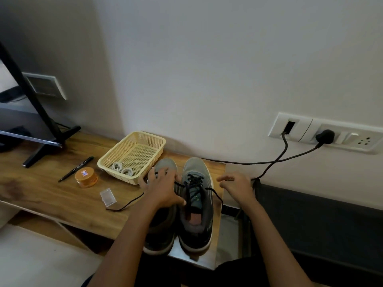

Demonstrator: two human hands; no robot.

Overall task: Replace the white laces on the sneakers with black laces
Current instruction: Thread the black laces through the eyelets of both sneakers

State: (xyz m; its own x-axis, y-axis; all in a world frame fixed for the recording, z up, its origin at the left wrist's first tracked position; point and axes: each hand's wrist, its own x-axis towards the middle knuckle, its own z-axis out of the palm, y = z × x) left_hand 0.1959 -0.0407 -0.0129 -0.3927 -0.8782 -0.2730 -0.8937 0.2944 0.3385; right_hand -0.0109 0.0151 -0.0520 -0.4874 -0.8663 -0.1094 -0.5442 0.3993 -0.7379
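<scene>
Two grey sneakers stand side by side on the right end of the wooden table (51, 195), toes toward the wall. The right sneaker (196, 212) is threaded with a black lace (193, 181); one loose end hangs off its right side. My left hand (161, 191) lies over the left sneaker (165, 164) and pinches a black lace tip at its fingertips. Another stretch of black lace (124, 206) trails left across the table. My right hand (236, 185) hovers right of the right sneaker, fingers loosely curled, holding nothing. Coiled white laces (122, 169) lie in the yellow basket (132, 134).
An orange tub (86, 177), a black pen (76, 168) and a small clear plastic box (107, 196) lie left of the sneakers. A monitor stand (41, 141) occupies the far left. Cables (269, 162) run from wall sockets (323, 135) past the table's right edge.
</scene>
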